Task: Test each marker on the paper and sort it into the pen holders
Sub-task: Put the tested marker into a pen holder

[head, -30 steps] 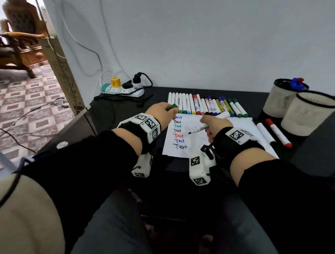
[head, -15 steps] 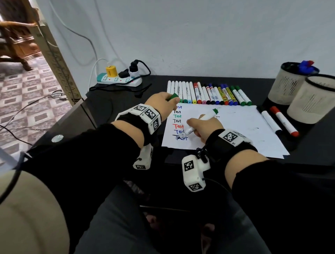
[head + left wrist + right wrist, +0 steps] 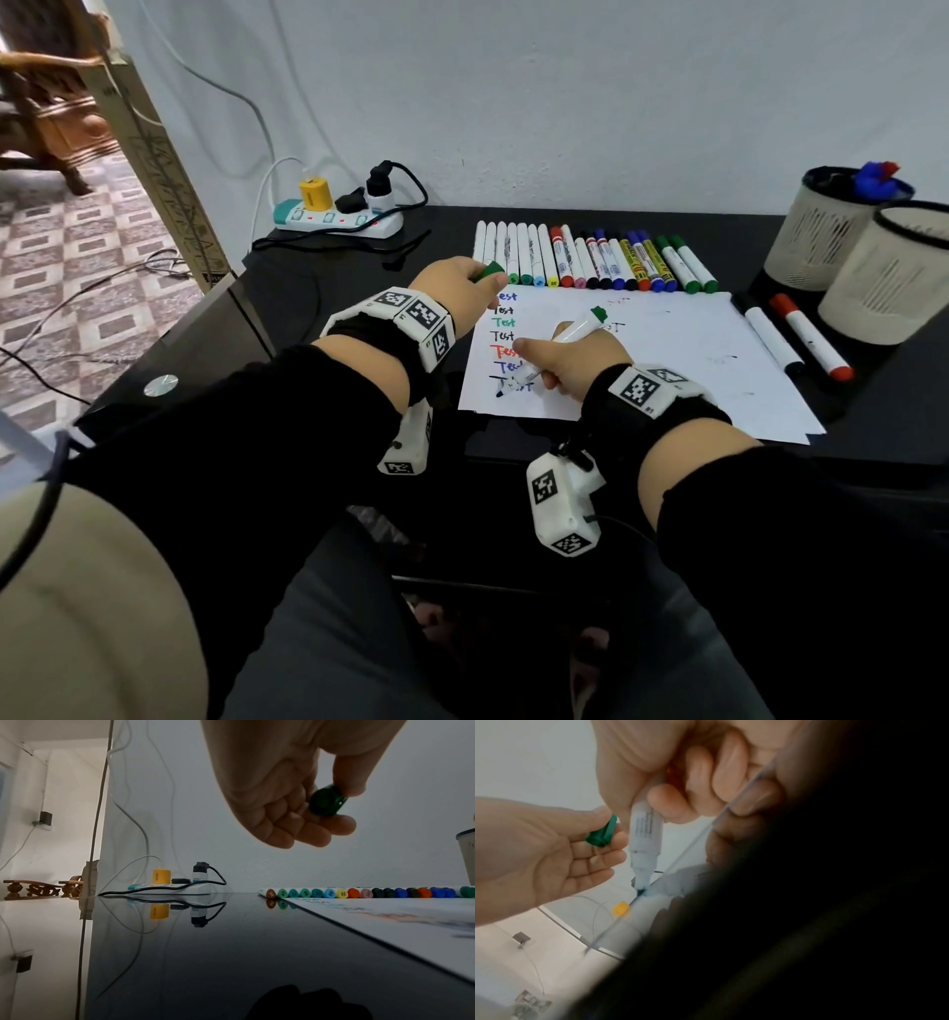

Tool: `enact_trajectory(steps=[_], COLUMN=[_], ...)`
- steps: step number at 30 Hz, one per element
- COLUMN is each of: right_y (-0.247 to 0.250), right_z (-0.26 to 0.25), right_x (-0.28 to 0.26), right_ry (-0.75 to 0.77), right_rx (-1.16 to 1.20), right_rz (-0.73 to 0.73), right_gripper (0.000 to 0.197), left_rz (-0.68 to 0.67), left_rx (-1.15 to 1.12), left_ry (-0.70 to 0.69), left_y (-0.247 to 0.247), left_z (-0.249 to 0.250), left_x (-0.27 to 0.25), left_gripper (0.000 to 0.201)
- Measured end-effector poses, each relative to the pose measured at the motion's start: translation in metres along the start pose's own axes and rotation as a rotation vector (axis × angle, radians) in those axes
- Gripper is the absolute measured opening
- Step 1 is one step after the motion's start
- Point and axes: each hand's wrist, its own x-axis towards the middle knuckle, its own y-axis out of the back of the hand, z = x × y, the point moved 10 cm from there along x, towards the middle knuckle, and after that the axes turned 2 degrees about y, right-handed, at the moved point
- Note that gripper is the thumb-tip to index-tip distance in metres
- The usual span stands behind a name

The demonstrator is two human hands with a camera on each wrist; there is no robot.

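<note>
Table point(image 3: 642, 218): black and glossy, set against a white wall.
Paper point(image 3: 667, 360): white sheet lying flat on the table, with a column of "Test" words in several colours down its left side.
Pen holders point(image 3: 816, 231): two pale mesh cups at the far right, side by side; the rear one holds blue and red caps.
Marker row point(image 3: 590, 257): capped markers lying side by side along the paper's far edge.
Loose markers point(image 3: 811, 336): two lying just right of the paper, near the holders.
Right hand point(image 3: 580, 362): fingers and thumb curled round the green marker point(image 3: 565, 336), its tip down on the paper at the lowest word.
Left hand point(image 3: 452, 282): thumb and forefinger pinching the green cap point(image 3: 325, 802), raised at the paper's top left corner; other fingers curled.
</note>
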Motion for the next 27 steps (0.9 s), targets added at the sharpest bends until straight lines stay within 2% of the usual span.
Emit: enact_trajectory(steps=[9, 18, 27], right_y=[0.0047, 0.0005, 0.0070], right_z=[0.0045, 0.0034, 0.0053], right_x=[-0.0006, -0.0032, -0.0048], right_ry=[-0.005, 0.022, 0.022], right_rx=[0.150, 0.194, 0.217], right_rz=[0.052, 0.036, 0.079], right_gripper=[0.027, 0.034, 0.035], left_rz=[-0.009, -0.017, -0.019], left_rx=[-0.020, 0.002, -0.009], left_ry=[0.012, 0.019, 0.025], left_y=[-0.0011, -0.0010, -0.0020], left_z=[-0.0015, -0.0006, -0.0017], left_x=[-0.0020, -0.0053, -0.0040], left_gripper=[0.028, 0.028, 0.028])
